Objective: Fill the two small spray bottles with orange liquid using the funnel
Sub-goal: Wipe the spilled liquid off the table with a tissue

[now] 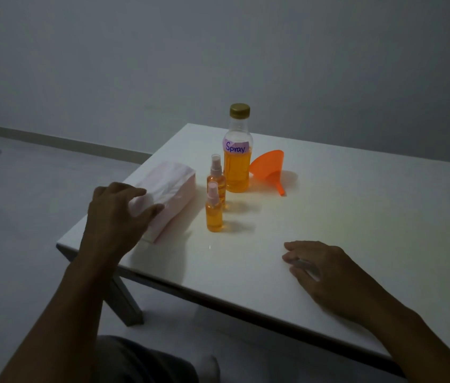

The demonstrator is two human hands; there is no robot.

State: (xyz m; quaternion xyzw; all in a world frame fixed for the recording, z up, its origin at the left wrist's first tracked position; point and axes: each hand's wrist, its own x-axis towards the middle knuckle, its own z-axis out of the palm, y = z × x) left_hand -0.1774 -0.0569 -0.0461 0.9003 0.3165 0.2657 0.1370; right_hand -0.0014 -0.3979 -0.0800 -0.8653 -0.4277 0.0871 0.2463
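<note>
Two small spray bottles stand on the white table, both holding orange liquid and capped with pink sprayers: the near one and the far one just behind it. A large clear bottle labelled "Spray", with a gold cap on, is over half full of orange liquid. The orange funnel lies on its side to the right of it. My left hand rests on a pink tissue pack, fingers curved over its near end. My right hand lies flat on the table, fingers straight.
The table's near edge runs diagonally in front of me, with a leg under the left corner. A grey floor and a plain wall surround the table. My knee shows at the bottom.
</note>
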